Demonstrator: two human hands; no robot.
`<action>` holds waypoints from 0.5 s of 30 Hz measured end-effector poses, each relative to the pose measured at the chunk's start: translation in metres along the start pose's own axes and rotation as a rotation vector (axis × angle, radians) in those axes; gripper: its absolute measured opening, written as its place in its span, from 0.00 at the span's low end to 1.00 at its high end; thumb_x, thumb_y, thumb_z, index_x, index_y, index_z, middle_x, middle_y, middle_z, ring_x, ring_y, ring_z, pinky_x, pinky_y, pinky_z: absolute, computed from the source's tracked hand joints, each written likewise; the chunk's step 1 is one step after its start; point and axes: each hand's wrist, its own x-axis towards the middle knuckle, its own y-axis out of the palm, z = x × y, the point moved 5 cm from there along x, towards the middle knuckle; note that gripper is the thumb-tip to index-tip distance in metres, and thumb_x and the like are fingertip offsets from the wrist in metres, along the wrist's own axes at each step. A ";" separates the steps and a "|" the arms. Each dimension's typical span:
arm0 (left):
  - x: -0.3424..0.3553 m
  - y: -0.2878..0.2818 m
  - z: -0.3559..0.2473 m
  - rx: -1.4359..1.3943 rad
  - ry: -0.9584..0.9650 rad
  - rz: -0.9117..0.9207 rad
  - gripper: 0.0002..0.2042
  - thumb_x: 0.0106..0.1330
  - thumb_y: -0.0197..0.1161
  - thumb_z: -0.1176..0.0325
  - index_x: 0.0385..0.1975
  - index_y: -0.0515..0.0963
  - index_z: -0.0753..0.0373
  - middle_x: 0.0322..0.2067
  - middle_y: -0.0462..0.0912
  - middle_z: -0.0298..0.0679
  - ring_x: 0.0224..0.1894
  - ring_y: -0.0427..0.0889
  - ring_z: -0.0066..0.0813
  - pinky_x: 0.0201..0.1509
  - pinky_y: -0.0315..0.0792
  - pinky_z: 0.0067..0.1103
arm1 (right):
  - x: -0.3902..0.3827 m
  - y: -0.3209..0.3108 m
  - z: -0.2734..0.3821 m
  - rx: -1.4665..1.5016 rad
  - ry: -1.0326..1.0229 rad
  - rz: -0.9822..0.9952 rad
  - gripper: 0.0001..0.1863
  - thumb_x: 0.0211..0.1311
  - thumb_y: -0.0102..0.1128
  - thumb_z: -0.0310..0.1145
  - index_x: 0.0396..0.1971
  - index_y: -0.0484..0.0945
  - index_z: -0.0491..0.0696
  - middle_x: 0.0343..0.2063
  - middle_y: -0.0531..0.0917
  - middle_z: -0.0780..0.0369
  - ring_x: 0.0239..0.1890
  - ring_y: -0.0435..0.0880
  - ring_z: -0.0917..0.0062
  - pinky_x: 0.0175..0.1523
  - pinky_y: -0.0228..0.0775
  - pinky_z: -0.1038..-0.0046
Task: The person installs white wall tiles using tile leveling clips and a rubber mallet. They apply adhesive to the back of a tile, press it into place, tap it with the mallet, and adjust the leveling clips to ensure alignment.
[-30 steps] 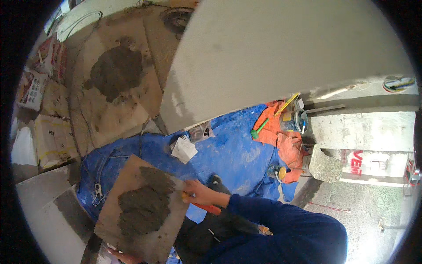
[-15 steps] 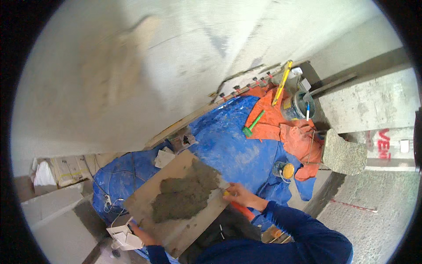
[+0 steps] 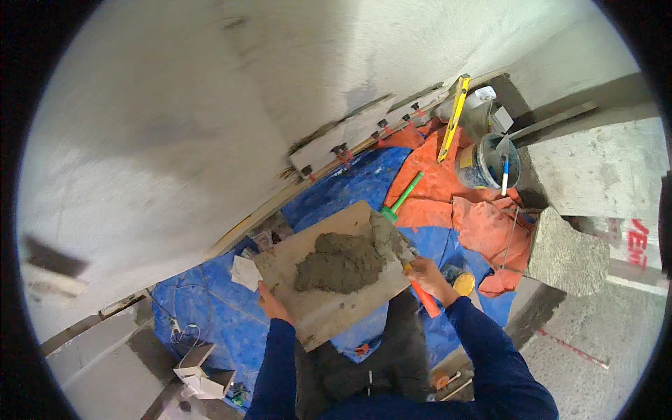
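A flat board (image 3: 318, 329) bearing a heap of wet grey mortar (image 3: 343, 262) is in front of my body. My left hand (image 3: 273, 306) is closed on the board's left edge, its thumb side showing. At the right edge, my right hand (image 3: 428, 278) wraps round the red-orange handle of a trowel (image 3: 424, 299). The trowel's blade lies by the mortar at the board's right side, partly smeared, so its outline is hard to make out. Whether my right fingers also touch the board, I cannot tell. A white tile piece (image 3: 246, 272) lies just beyond my left hand.
Blue sheeting (image 3: 350, 185) and orange sheeting (image 3: 427, 192) cover the floor. A green mallet (image 3: 404, 197), yellow spirit level (image 3: 455, 119), bucket (image 3: 479, 168) and yellow-topped can (image 3: 463, 283) lie to the right. Black-and-red clips (image 3: 341, 152) line the wall base. Cables run at left.
The board, with both hands at it, now sits higher and further right in view, closer to level. The whole view has shifted too. My right hand keeps its hold on the trowel.
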 end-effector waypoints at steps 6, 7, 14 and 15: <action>0.045 0.140 0.087 -0.119 -0.013 0.051 0.43 0.70 0.55 0.33 0.70 0.65 0.67 0.65 0.72 0.44 0.64 0.74 0.38 0.68 0.69 0.34 | 0.118 -0.040 -0.163 0.002 0.049 0.012 0.20 0.56 0.68 0.46 0.36 0.86 0.42 0.32 0.84 0.48 0.39 0.81 0.52 0.49 0.73 0.56; 0.069 0.168 0.102 -0.198 -0.071 0.137 0.42 0.71 0.54 0.33 0.71 0.65 0.65 0.66 0.72 0.43 0.64 0.74 0.39 0.68 0.69 0.35 | 0.137 -0.040 -0.188 0.020 0.039 -0.037 0.21 0.56 0.68 0.47 0.37 0.86 0.42 0.32 0.85 0.48 0.40 0.81 0.52 0.50 0.73 0.55; 0.191 0.308 0.196 -0.296 0.017 0.179 0.45 0.70 0.57 0.34 0.76 0.58 0.62 0.71 0.66 0.44 0.69 0.70 0.38 0.72 0.64 0.33 | 0.257 -0.023 -0.317 -0.086 -0.018 -0.106 0.22 0.57 0.66 0.48 0.39 0.86 0.42 0.37 0.85 0.46 0.42 0.82 0.49 0.54 0.73 0.52; 0.208 0.323 0.210 -0.303 -0.032 0.147 0.46 0.69 0.56 0.33 0.77 0.58 0.62 0.73 0.64 0.44 0.71 0.67 0.38 0.74 0.62 0.34 | 0.277 -0.017 -0.332 -0.074 -0.013 -0.069 0.22 0.58 0.66 0.47 0.40 0.86 0.42 0.38 0.85 0.46 0.42 0.82 0.49 0.54 0.73 0.52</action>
